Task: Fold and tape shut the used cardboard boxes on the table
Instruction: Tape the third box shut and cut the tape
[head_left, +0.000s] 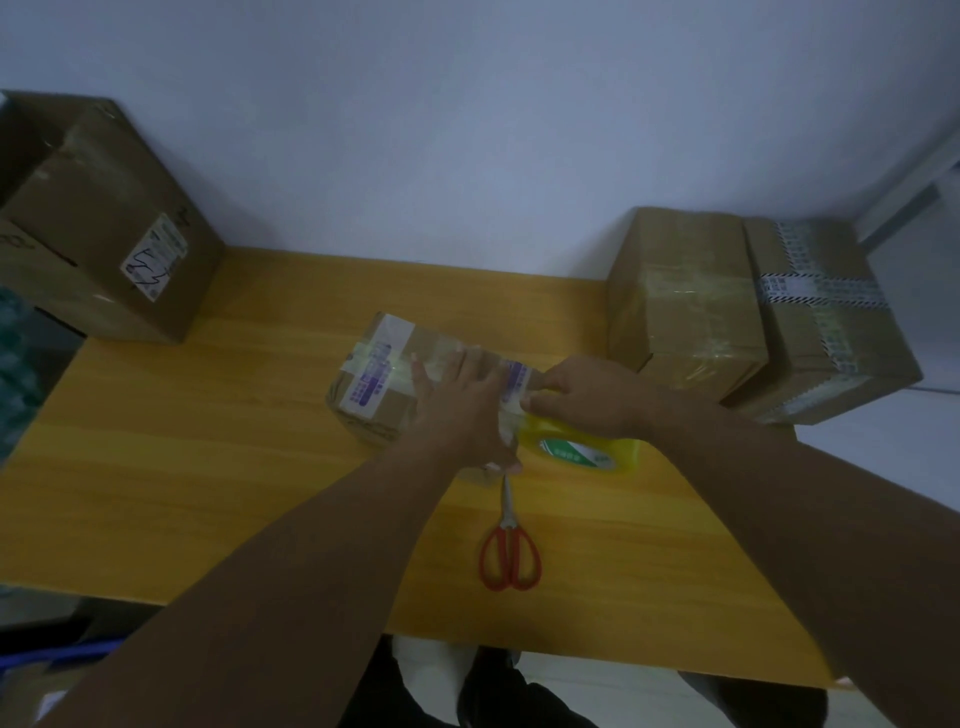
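One box (374, 387) sits at bench (208, 467) centre. Left grip (457, 400), released, presses flat on its taped top. Right grip (592, 400) grasps the tape roll (584, 451) at the box's right end. Scissors (509, 556) lie just in front.

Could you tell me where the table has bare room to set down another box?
The table is bare left of the small box, in front of the large box. Crowded around the tape roll, scissors and right-side boxes.

Seeing left hand (457, 400) pressed flat on small box (374, 374) mid-table (208, 467), right hand (592, 400) gripping yellow tape roll (582, 452) at its right end, red scissors (510, 551) just in front, taped boxes (685, 312) far right.
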